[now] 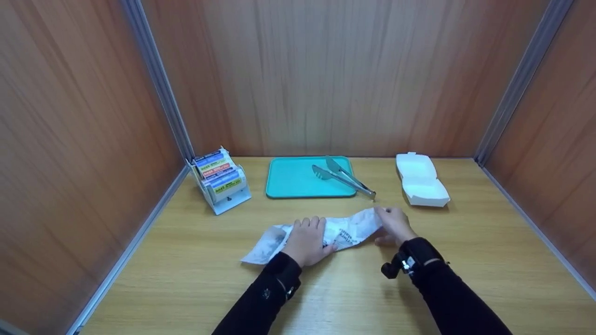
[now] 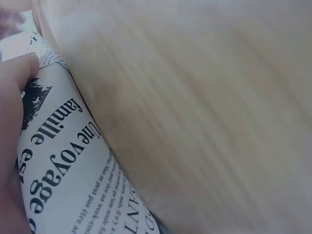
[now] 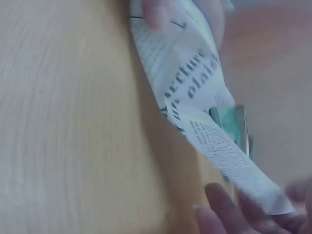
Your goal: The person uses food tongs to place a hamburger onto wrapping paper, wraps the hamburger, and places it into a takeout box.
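A long folded sheet of newsprint-patterned wrapping paper (image 1: 349, 231) lies slantwise across the front of the table. My left hand (image 1: 307, 239) rests on its middle, fingers extended over the top and thumb pointing right. In the left wrist view the thumb presses on the printed paper (image 2: 63, 161). At the paper's right end, my right hand (image 1: 393, 225) pinches the corner, which is lifted off the table. The right wrist view shows this end of the paper (image 3: 229, 151) narrowing and twisting toward the right fingers (image 3: 224, 207). Whatever the folds contain is hidden.
A turquoise tray (image 1: 291, 179) stands at the back, with metal tongs (image 1: 347, 179) across its right side, handles past its edge. Back left is a white holder (image 1: 228, 202) with printed packets (image 1: 219, 172). An opened white clamshell box (image 1: 423, 188) sits back right. Wooden walls enclose the table.
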A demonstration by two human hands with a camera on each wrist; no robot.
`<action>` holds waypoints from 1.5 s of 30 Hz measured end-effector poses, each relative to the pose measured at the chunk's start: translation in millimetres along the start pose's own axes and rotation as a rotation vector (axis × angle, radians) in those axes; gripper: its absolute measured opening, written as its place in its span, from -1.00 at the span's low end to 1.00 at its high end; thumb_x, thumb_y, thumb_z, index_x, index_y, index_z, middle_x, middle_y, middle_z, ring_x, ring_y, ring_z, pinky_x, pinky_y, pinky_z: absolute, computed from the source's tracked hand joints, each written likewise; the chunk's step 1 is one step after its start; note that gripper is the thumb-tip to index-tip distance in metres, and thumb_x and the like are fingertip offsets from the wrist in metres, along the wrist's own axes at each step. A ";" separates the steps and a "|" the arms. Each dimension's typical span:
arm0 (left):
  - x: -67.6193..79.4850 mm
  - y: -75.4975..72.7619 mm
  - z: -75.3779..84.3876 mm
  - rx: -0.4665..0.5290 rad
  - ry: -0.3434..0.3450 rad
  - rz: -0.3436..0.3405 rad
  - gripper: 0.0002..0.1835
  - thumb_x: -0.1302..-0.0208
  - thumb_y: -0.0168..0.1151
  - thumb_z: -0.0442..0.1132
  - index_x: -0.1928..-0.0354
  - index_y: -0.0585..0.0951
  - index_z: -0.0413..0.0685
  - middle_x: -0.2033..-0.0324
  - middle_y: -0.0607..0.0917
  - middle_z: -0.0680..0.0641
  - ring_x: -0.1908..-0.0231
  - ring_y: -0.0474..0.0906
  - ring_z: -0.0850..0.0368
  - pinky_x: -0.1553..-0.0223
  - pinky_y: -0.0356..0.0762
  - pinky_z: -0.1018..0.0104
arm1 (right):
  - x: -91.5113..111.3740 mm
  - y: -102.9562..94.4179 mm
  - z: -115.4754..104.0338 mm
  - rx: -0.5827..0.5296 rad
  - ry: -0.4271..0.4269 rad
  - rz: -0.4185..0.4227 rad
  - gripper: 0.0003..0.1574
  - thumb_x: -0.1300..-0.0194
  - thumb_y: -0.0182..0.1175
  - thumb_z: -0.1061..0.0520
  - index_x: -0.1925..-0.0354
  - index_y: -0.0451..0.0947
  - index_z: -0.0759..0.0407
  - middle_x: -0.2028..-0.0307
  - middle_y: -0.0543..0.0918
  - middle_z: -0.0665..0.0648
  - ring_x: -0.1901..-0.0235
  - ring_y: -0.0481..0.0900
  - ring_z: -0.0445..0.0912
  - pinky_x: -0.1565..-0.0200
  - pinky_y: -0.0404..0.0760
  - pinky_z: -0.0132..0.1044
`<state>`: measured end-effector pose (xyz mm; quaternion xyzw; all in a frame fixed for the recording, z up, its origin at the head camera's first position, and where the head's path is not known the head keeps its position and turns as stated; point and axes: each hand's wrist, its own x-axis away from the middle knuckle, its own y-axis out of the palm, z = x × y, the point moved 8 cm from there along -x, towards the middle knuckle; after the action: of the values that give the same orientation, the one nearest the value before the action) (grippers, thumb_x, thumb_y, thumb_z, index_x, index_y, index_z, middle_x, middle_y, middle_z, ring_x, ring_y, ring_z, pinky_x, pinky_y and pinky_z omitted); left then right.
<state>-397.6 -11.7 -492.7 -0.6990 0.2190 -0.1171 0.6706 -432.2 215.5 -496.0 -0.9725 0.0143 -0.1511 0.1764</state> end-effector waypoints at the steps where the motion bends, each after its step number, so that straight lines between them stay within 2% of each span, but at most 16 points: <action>1: 0.5 -0.1 -0.2 0.003 -0.001 -0.008 -0.07 -0.49 0.04 0.44 -0.52 0.37 -0.21 -0.30 0.59 -0.21 -0.26 0.54 -0.14 -0.31 0.47 -0.11 | -0.6 1.4 9.7 -0.058 0.060 -0.040 -0.15 -0.65 0.06 -0.20 -0.53 0.21 0.39 -0.26 0.50 0.36 0.13 0.70 0.05 0.20 0.80 -0.16; 3: 1.3 -0.6 -0.7 0.007 0.000 -0.018 -0.08 -0.50 0.03 0.43 -0.53 0.36 -0.21 -0.32 0.58 -0.21 -0.28 0.53 -0.15 -0.33 0.45 -0.13 | 0.8 6.8 22.3 -0.126 0.140 -0.105 -0.13 -0.56 0.23 -0.20 -0.49 0.24 0.33 -0.25 0.56 0.32 0.11 0.76 0.05 0.15 0.81 -0.12; 6: 2.4 -1.7 -2.9 0.011 -0.007 -0.024 -0.07 -0.51 0.03 0.43 -0.55 0.35 -0.21 -0.35 0.56 -0.22 -0.31 0.51 -0.16 -0.36 0.43 -0.15 | 0.1 12.5 26.3 -0.099 0.127 -0.136 -0.40 -0.50 0.37 0.02 -0.27 0.42 0.34 -0.03 0.73 0.27 0.20 0.82 0.00 0.17 0.81 -0.17; 9: 3.7 -1.6 -4.7 0.025 -0.017 -0.034 -0.04 -0.51 0.01 0.44 -0.57 0.32 -0.22 -0.37 0.54 -0.23 -0.34 0.50 -0.17 -0.38 0.42 -0.16 | -0.8 13.4 26.9 -0.074 0.128 -0.124 -0.62 -0.47 0.35 0.24 -0.14 0.46 0.32 0.16 0.75 0.21 0.27 0.81 -0.02 0.21 0.80 -0.21; 13: 3.1 -1.1 -4.1 0.038 -0.019 -0.039 -0.03 -0.51 -0.01 0.46 -0.58 0.31 -0.22 -0.38 0.54 -0.24 -0.34 0.49 -0.17 -0.38 0.42 -0.14 | -1.4 12.7 28.4 -0.075 0.163 -0.107 -0.64 -0.47 0.30 0.34 -0.14 0.43 0.33 0.21 0.73 0.20 0.31 0.79 -0.02 0.24 0.79 -0.23; 16: 2.3 -2.6 -2.2 0.033 -0.013 -0.028 -0.03 -0.52 -0.05 0.47 -0.56 0.33 -0.23 -0.38 0.55 -0.23 -0.34 0.50 -0.16 -0.37 0.43 -0.13 | -1.9 14.1 27.1 -0.114 0.145 -0.082 -0.57 -0.42 0.30 0.35 -0.18 0.42 0.34 0.19 0.70 0.19 0.30 0.76 -0.02 0.25 0.79 -0.22; 20: 2.7 -4.5 -0.5 0.040 -0.006 -0.015 -0.05 -0.54 -0.07 0.46 -0.55 0.36 -0.24 -0.37 0.56 -0.23 -0.33 0.51 -0.16 -0.36 0.44 -0.12 | -1.5 16.2 27.5 -0.213 0.126 -0.041 -0.41 -0.41 0.40 0.21 -0.26 0.37 0.29 0.05 0.64 0.20 0.23 0.71 -0.03 0.18 0.81 -0.19; 24: 1.5 -3.1 -0.7 0.037 -0.003 -0.013 -0.05 -0.54 -0.08 0.46 -0.54 0.37 -0.24 -0.36 0.56 -0.24 -0.31 0.52 -0.16 -0.35 0.45 -0.12 | -0.3 20.5 26.7 -0.287 0.137 0.005 0.00 -0.36 0.51 0.07 -0.52 0.16 0.21 -0.27 0.52 0.32 0.10 0.69 0.01 0.15 0.81 -0.17; 26: 1.2 -3.1 -1.4 0.034 -0.004 -0.004 -0.05 -0.53 -0.06 0.46 -0.53 0.38 -0.25 -0.35 0.57 -0.24 -0.30 0.53 -0.17 -0.35 0.45 -0.12 | -0.6 23.9 23.2 -0.248 0.113 0.042 0.28 -0.30 0.56 0.06 -0.66 -0.05 0.14 -0.46 0.32 0.41 -0.01 0.64 0.09 0.19 0.80 -0.16; 29: 1.8 -4.0 -1.6 0.024 -0.002 0.014 -0.05 -0.52 -0.04 0.46 -0.53 0.38 -0.25 -0.35 0.57 -0.25 -0.30 0.53 -0.18 -0.35 0.45 -0.14 | -0.8 29.4 14.5 -0.091 0.044 0.098 0.60 -0.21 0.62 0.03 -0.72 -0.36 0.09 -0.58 0.06 0.51 -0.20 0.52 0.25 0.10 0.77 -0.06; 33: 2.3 -3.8 0.4 0.006 0.002 0.019 -0.05 -0.52 -0.04 0.46 -0.53 0.38 -0.24 -0.33 0.58 -0.24 -0.29 0.54 -0.18 -0.35 0.46 -0.15 | -2.5 33.2 8.2 0.167 -0.045 0.179 0.67 -0.12 0.67 -0.02 -0.70 -0.37 0.19 -0.56 0.12 0.59 -0.45 0.31 0.39 -0.36 0.48 0.13; 35: 1.7 -3.7 2.0 0.005 0.004 0.019 -0.05 -0.51 -0.03 0.46 -0.51 0.39 -0.24 -0.32 0.59 -0.23 -0.29 0.54 -0.17 -0.33 0.46 -0.14 | -3.4 32.2 8.1 0.272 -0.072 0.213 0.67 -0.10 0.68 -0.03 -0.69 -0.33 0.25 -0.53 0.20 0.59 -0.50 0.25 0.38 -0.47 0.33 0.16; 38: 0.0 -1.2 3.5 0.006 0.003 -0.002 -0.04 -0.52 -0.06 0.47 -0.55 0.35 -0.23 -0.36 0.57 -0.23 -0.32 0.52 -0.17 -0.36 0.44 -0.15 | -5.3 28.5 10.3 0.347 -0.069 0.237 0.64 -0.09 0.68 0.01 -0.70 -0.29 0.20 -0.51 0.28 0.56 -0.48 0.31 0.38 -0.47 0.33 0.19; 41: -0.8 -0.2 3.6 -0.002 -0.001 -0.006 -0.03 -0.52 -0.08 0.48 -0.56 0.34 -0.22 -0.36 0.57 -0.22 -0.32 0.52 -0.16 -0.37 0.43 -0.14 | -6.9 24.9 10.8 0.263 -0.062 0.235 0.59 -0.10 0.66 0.19 -0.71 -0.27 0.19 -0.54 0.23 0.54 -0.51 0.26 0.36 -0.51 0.27 0.16; 43: -0.3 -0.8 3.1 -0.010 -0.006 0.002 -0.03 -0.51 -0.08 0.49 -0.55 0.36 -0.22 -0.34 0.58 -0.22 -0.30 0.53 -0.16 -0.37 0.44 -0.13 | -6.9 22.8 11.6 0.154 -0.034 0.232 0.54 -0.11 0.61 0.30 -0.71 -0.22 0.18 -0.57 0.18 0.51 -0.54 0.20 0.31 -0.55 0.21 0.12; 45: 1.0 -1.4 3.0 -0.018 -0.010 0.006 -0.03 -0.51 -0.06 0.48 -0.53 0.38 -0.22 -0.32 0.59 -0.22 -0.28 0.54 -0.16 -0.35 0.45 -0.13 | -6.4 22.3 14.5 0.027 0.016 0.222 0.40 -0.15 0.55 0.37 -0.69 -0.11 0.24 -0.55 0.24 0.46 -0.50 0.27 0.25 -0.52 0.30 0.06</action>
<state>-395.1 -9.5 -491.7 -0.7049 0.2188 -0.1094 0.6658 -433.5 200.0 -518.6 -0.9612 0.1215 -0.1385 0.2052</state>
